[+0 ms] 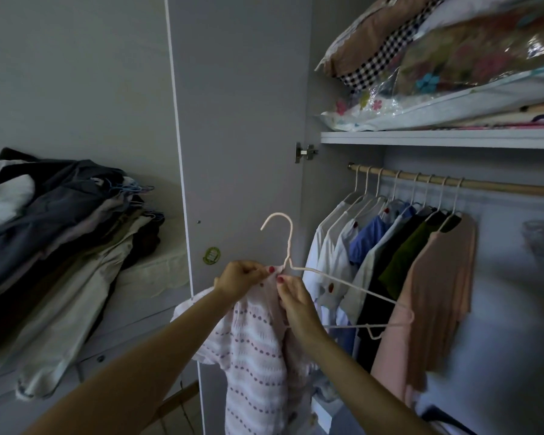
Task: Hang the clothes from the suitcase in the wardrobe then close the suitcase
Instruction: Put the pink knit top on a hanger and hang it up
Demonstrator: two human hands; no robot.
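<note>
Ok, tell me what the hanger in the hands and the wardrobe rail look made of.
Hanger: thin wire, seemingly with a matte pale pink coating; the slim bent outline suggests it. Wardrobe rail: looks like light wood, matte tan and uniform, though a wood-look coating can't be ruled out.

Both hands, left (237, 279) and right (296, 301), pinch a striped garment (255, 356) onto a white hanger (343, 282) beside the wardrobe rail (500, 185).

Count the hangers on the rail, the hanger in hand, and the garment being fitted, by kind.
Hangers hooked on the wooden rail: 8, the first at
Hanger in hand, gripped by the left hand and right hand: 1
Pink striped garment being fitted: 1
Total: 10
</note>
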